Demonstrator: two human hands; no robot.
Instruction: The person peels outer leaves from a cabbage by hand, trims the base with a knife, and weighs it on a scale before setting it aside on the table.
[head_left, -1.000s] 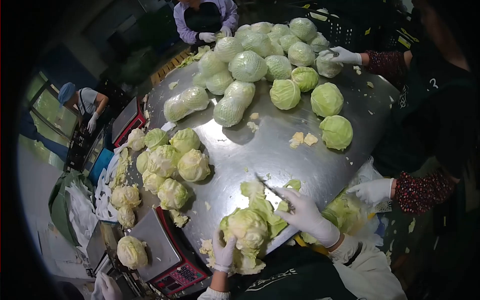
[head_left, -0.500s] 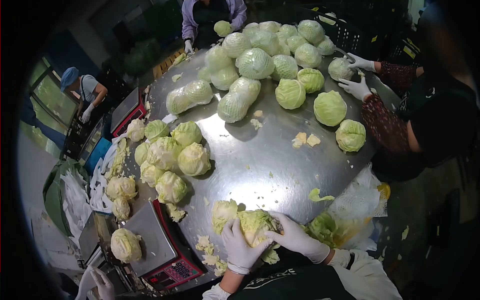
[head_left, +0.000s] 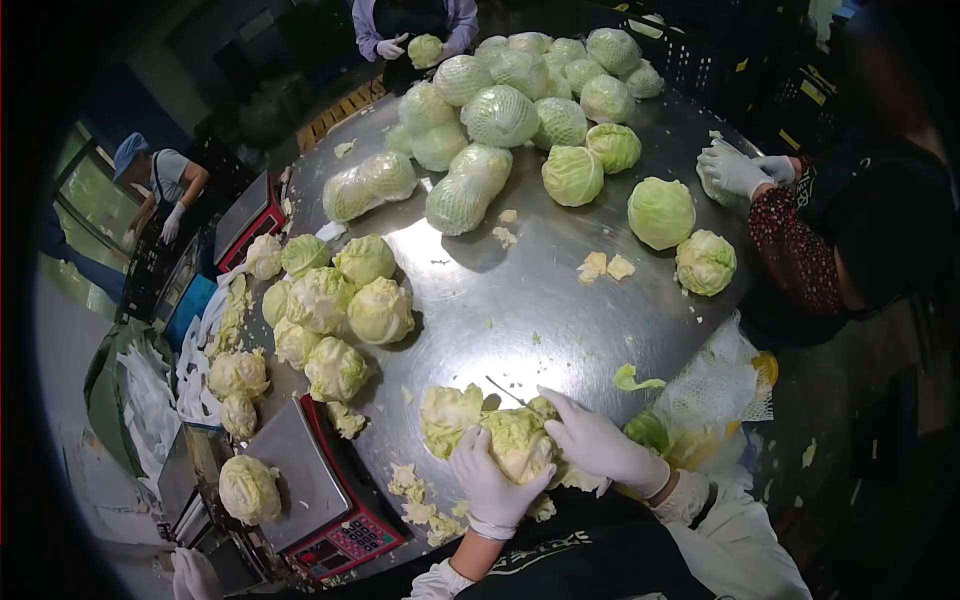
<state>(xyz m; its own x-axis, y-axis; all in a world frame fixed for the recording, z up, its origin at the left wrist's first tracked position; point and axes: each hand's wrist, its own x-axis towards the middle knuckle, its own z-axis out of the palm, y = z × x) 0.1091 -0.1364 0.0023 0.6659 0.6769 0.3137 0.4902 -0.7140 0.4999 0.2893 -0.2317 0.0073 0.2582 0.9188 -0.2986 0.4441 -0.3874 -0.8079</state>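
Both my hands wear white gloves at the near edge of a round steel table (head_left: 560,310). My left hand (head_left: 487,484) cups a pale green cabbage (head_left: 517,443) from below. My right hand (head_left: 595,440) lies against the cabbage's right side and holds a knife (head_left: 505,391), whose thin blade points up and to the left over the cabbage. A loose chunk of outer leaves (head_left: 448,414) lies just left of the cabbage. Trimmed leaf scraps (head_left: 420,497) lie along the table edge in front of me.
Trimmed cabbages (head_left: 340,300) are heaped at the table's left, netted ones (head_left: 470,170) at the far side. Two scales (head_left: 320,500) stand at the near left. A mesh bag (head_left: 715,395) of leaves hangs to my right. Other people's gloved hands (head_left: 735,170) work at the right and far edges.
My left hand has slid under the cabbage and turned it. My right hand has shifted slightly right, and the knife blade now shows above the cabbage. The person at right pulled a cabbage closer.
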